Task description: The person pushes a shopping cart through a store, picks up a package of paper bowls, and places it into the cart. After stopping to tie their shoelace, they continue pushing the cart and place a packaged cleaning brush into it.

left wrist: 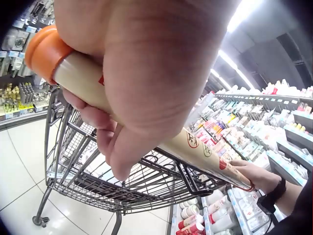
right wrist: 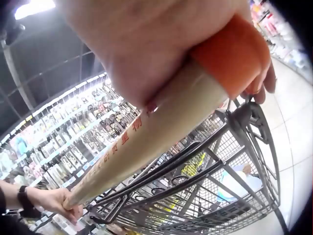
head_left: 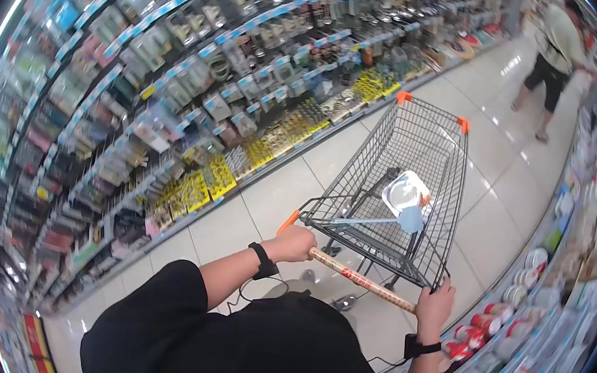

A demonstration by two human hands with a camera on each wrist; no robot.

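Observation:
A shopping cart (head_left: 444,163) of dark wire with orange corners stands in front of me. My left hand (head_left: 295,243) grips the left part of its handle (head_left: 361,279), a pale bar with red print. In the left wrist view its fingers (left wrist: 94,117) curl under the bar beside an orange end cap (left wrist: 45,53). At the other end, my right hand (head_left: 436,304) holds the handle, its palm over the bar by another orange cap (right wrist: 234,56). Inside the basket lie a white container (head_left: 389,195) and a light-blue, long-handled scoop-like thing (head_left: 410,219).
Shelves (head_left: 219,42) packed with hanging kitchenware line the left side. On the right, a curved-looking shelf (head_left: 518,340) carries red and white goods. Farther up the tiled aisle (head_left: 490,173), a person (head_left: 556,50) in dark shorts stands near the right shelf.

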